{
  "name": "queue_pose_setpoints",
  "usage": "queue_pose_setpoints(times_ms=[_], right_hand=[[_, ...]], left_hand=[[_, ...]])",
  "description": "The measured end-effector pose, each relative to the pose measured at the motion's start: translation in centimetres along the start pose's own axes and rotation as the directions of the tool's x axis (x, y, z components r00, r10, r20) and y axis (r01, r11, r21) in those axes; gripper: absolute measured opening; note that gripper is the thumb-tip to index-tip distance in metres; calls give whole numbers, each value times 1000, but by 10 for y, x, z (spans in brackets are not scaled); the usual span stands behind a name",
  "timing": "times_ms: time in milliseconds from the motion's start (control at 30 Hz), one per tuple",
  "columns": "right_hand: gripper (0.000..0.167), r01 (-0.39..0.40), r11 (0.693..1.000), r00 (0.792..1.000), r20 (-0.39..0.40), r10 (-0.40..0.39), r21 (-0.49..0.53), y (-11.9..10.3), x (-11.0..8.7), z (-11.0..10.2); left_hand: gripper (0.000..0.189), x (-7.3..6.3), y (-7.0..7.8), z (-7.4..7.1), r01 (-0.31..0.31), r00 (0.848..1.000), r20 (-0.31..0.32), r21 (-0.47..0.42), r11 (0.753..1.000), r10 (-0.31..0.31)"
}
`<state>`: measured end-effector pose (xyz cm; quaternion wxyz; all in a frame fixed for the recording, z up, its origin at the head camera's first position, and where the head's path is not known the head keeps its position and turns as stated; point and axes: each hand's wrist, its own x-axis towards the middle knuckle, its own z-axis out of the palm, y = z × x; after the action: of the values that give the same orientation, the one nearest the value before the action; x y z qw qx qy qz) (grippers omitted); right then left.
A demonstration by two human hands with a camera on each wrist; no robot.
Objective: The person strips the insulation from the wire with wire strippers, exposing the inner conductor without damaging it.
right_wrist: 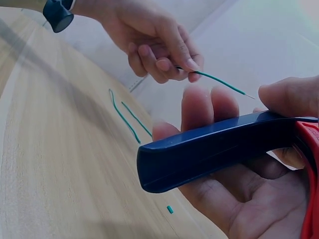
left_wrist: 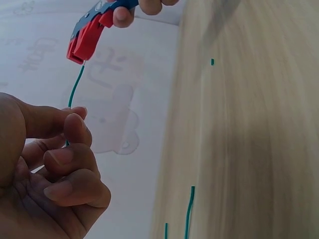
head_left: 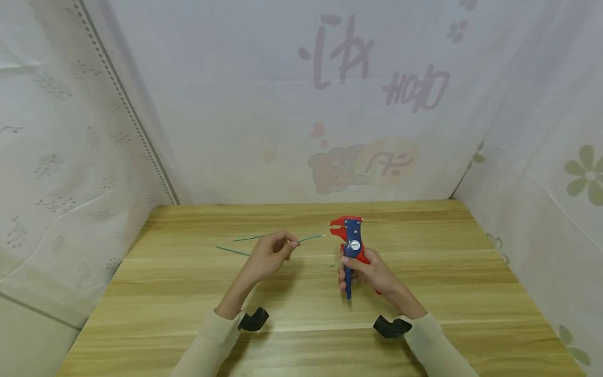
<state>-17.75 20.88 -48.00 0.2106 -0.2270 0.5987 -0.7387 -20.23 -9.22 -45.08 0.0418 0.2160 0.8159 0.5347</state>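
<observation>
Between thumb and forefinger my left hand (head_left: pixel 270 254) pinches a green wire (head_left: pixel 308 238). Its far end is bare, and a thin strand (right_wrist: pixel 250 96) sticks out toward the tool. A red and blue wire stripper (head_left: pixel 354 233) stands upright in my right hand (head_left: pixel 374 272), fingers wrapped around its handles. The stripper's red jaws are parted and face the wire's tip, a small gap from it in the head view. On the table below lies a short bit of green insulation (left_wrist: pixel 212 62).
Two more green wires (head_left: pixel 233 251) lie on the wood-grain table (head_left: pixel 188 298), left of and behind my left hand. Patterned cloth (head_left: pixel 235 131) hangs along the table's back and both sides. Each wrist wears a black camera (head_left: pixel 254 319).
</observation>
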Motion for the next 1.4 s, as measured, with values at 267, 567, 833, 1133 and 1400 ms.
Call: queue_pose_setpoints(times_ms=[267,567,833,1133,1400], right_hand=[[21,-21,999,1000,-19,21,34,1,0,-3],[29,-38,999,997,-67,37,-5,4,-1,-8],[23,-23,1000,998,-66,24,3,6,-2,-16],[30,-53,998,994,-99,54,17,7,-2,-21],[46,-66,998,986,-152,68,21,11,-5,-31]], left_hand=[[14,-6,-6,-2,9,1000,6,14,1000,-10],[17,-13,-12,-4,36,999,19,27,999,-36],[16,-21,-20,-7,72,997,24,41,997,-73],[18,-28,-29,-13,78,996,27,57,995,-80],[17,-35,-38,-16,107,994,26,42,993,-108]])
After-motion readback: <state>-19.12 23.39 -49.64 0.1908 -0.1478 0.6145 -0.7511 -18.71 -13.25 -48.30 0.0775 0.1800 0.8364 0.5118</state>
